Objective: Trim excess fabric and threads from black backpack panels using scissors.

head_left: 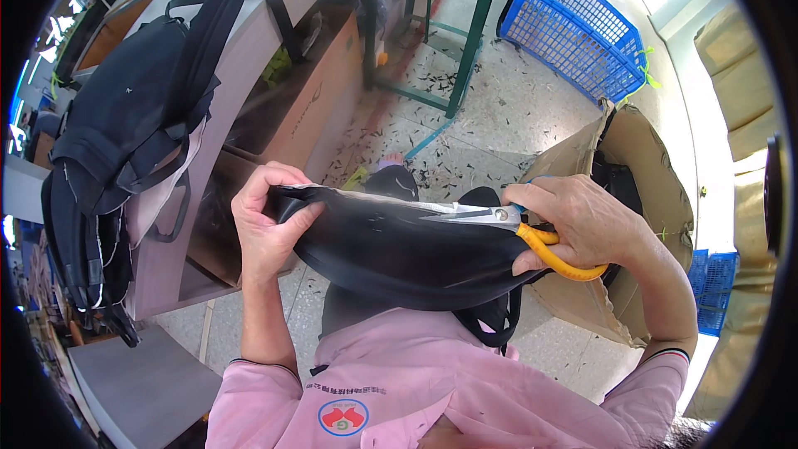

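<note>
One pliable black piece (391, 254) is sagging between the left hand (261, 229), pinching its end with thumb and fingers, and the right hand (582, 216), which is curling around yellow-handled scissors (528, 237), blades pointing leftward. Past the right hand, a cardboard box (582, 303) is gaping; beyond the left, a black bag (125, 108) is slumping.

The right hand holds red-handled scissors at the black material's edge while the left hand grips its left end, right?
The head view shows yellow handles, not red. The right hand holds the scissors at the edge of the black material; the left hand grips its left end.
</note>
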`<state>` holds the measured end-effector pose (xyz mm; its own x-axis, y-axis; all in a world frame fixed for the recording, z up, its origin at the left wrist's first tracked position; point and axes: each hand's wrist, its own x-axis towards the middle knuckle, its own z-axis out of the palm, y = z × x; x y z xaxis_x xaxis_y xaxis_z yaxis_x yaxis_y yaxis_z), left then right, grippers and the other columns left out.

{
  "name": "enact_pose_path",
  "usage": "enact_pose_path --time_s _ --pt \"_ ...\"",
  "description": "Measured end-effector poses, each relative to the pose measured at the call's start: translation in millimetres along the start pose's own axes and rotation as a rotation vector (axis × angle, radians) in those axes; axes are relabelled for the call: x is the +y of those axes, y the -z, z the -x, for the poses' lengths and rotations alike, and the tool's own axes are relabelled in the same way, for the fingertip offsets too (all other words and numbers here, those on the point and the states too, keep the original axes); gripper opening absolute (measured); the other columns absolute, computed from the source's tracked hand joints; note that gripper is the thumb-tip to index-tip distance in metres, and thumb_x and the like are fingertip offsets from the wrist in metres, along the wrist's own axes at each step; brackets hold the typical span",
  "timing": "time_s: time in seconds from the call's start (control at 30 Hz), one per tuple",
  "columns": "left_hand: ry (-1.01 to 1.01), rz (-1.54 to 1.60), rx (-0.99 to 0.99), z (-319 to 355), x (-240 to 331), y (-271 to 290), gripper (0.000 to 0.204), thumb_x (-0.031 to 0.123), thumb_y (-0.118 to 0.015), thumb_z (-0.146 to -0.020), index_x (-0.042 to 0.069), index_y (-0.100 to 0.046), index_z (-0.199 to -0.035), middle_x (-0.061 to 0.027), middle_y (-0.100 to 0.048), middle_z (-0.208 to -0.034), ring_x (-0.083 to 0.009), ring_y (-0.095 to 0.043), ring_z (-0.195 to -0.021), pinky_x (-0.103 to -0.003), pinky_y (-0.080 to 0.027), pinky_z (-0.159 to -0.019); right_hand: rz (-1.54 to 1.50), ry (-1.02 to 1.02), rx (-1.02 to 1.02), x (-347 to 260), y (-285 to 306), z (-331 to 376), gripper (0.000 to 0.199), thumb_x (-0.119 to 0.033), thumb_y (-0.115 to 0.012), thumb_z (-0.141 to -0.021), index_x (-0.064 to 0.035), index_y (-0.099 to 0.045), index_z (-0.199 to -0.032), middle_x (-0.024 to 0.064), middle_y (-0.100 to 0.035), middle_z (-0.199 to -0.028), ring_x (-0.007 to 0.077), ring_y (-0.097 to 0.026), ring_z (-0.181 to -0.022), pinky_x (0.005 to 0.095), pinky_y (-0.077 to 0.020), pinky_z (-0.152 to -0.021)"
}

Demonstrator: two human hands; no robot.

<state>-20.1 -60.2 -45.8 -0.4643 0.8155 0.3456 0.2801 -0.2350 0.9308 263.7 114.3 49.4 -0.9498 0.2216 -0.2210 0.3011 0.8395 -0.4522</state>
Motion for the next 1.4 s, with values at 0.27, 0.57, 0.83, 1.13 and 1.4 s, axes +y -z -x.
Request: enact_pose_path --time_s 0.27,0.57,0.83,1.13,1.4 --pt "0.004 -0.013 0.015 4.5 4.5 2.5 0.026 -0.003 -0.073 -0.064 0.002 -0.055 -0.081 -0.0061 -0.059 -0.082 -0.0110 -0.055 -0.075 -0.023 -0.043 -0.070 0.086 -0.032 0.021 -8.8 -1.0 3.6 0.056 -0.055 -0.065 -0.075 -0.0088 -0.049 -0.103 0.0108 -0.050 -0.065 0.0339 -0.054 -0.059 0.0415 -0.0405 -0.055" --pt "0.034 -0.008 0.005 5.9 9.9 -0.6 0.024 -0.003 -0.071 -0.062 0.002 -0.055 -0.079 -0.0054 -0.060 -0.080 -0.0103 -0.055 -0.074 -0.022 -0.043 -0.069 0.159 0.006 0.071 -16.2 -4.7 -7.3 0.058 -0.055 -0.066 -0.073 -0.0067 -0.049 -0.102 0.0108 -0.048 -0.068 0.0288 -0.053 -0.064 0.0386 -0.0393 -0.055" --pt "0.052 0.020 -0.007 7.9 10.6 2.9 0.022 -0.002 -0.071 -0.062 0.003 -0.057 -0.078 -0.0040 -0.061 -0.079 -0.0090 -0.056 -0.072 -0.021 -0.043 -0.068 0.270 -0.005 0.068 -22.4 -5.2 -8.0 0.055 -0.051 -0.066 -0.075 -0.0068 -0.050 -0.103 0.0096 -0.046 -0.069 0.0263 -0.051 -0.064 0.0362 -0.0393 -0.055" --pt "0.080 0.022 -0.006 8.8 13.0 0.2 0.021 -0.001 -0.072 -0.063 0.003 -0.056 -0.077 -0.0017 -0.060 -0.076 -0.0067 -0.055 -0.071 -0.020 -0.042 -0.066 0.282 0.070 0.131 -23.1 -7.2 -20.7 0.055 -0.050 -0.066 -0.074 -0.0059 -0.051 -0.104 0.0094 -0.046 -0.071 0.0254 -0.051 -0.067 0.0367 -0.0406 -0.057" --pt "0.117 0.024 -0.001 7.8 13.2 2.1 0.021 -0.001 -0.072 -0.063 0.004 -0.056 -0.076 -0.0001 -0.059 -0.076 -0.0054 -0.054 -0.071 -0.019 -0.042 -0.065 0.409 0.044 0.122 -26.0 -9.3 -22.0 0.053 -0.048 -0.068 -0.073 -0.0053 -0.053 -0.102 0.0086 -0.046 -0.071 0.0219 -0.051 -0.066 0.0325 -0.0394 -0.053"
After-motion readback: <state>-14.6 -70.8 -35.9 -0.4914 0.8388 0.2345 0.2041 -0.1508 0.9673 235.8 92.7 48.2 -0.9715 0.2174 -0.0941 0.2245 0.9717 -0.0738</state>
